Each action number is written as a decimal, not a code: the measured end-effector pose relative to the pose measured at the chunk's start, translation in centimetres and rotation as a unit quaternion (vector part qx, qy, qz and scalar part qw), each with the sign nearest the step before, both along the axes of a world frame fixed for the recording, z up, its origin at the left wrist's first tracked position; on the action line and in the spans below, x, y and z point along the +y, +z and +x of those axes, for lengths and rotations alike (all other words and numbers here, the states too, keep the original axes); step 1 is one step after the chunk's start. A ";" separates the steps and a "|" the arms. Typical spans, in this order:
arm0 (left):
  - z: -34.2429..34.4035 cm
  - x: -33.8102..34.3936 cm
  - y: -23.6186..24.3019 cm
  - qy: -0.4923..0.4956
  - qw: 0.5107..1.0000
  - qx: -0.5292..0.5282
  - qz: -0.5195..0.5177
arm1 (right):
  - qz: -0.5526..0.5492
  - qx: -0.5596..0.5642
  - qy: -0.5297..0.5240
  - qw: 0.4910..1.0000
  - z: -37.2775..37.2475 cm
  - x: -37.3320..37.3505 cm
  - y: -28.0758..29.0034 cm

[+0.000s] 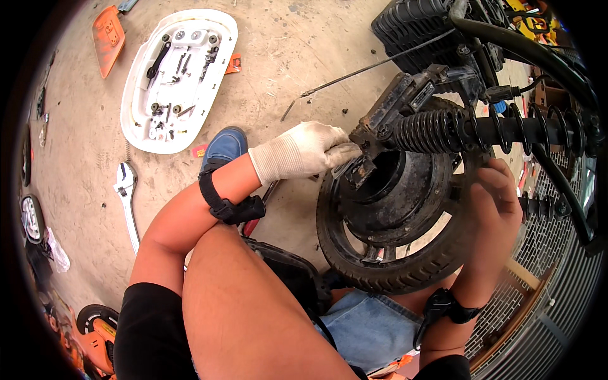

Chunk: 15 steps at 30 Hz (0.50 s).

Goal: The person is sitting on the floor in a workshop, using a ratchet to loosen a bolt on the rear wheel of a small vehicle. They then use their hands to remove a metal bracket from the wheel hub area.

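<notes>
My left hand (pixel 310 151), in a cream knit glove, has its fingers pressed together at the axle end of a black swingarm (pixel 405 101). What the fingertips pinch there is hidden. Beneath them is a wheel with a dark hub motor (pixel 396 199) and a treaded black tyre (pixel 405 275). My right hand (pixel 494 202), bare and partly smeared, is at the right side of the tyre with its fingers bent; whether it grips the tyre cannot be made out. Between the hands, a coil-spring shock absorber (pixel 437 132) runs to the right from the swingarm.
A white tray-like cover (pixel 135 120) holding bolts, washers and a black tool lies at the upper left. An adjustable wrench (pixel 128 202) is on the floor nearer me. A thin black rod (pixel 354 73) slants toward the swingarm. An orange panel (pixel 109 39) lies far left.
</notes>
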<state>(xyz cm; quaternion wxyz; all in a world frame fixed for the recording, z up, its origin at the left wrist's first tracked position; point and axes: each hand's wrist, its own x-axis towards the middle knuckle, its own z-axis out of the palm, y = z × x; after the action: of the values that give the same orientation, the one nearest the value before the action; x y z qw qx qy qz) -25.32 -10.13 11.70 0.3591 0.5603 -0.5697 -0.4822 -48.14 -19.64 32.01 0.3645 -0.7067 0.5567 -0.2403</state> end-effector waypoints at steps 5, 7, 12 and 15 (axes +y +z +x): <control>0.5 -0.4 1.1 -0.011 0.991 0.018 0.135 | 0.001 0.003 -0.008 1.000 0.0 0.0 0.0; 0.6 -1.3 3.1 -0.014 0.958 0.073 0.278 | -0.005 0.006 -0.006 1.000 0.1 0.1 0.0; 0.7 -2.1 1.4 -0.085 0.962 0.033 0.258 | -0.006 0.011 0.007 1.000 0.2 0.0 0.1; 1.2 -2.2 3.9 -0.066 0.947 0.061 0.310 | -0.007 0.009 0.000 1.000 0.0 0.0 0.1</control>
<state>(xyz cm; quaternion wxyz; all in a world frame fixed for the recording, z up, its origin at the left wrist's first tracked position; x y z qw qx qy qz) -24.13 -12.31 15.58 0.1692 0.5744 -0.4052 -0.6908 -48.16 -19.60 32.07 0.3543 -0.7114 0.5584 -0.2378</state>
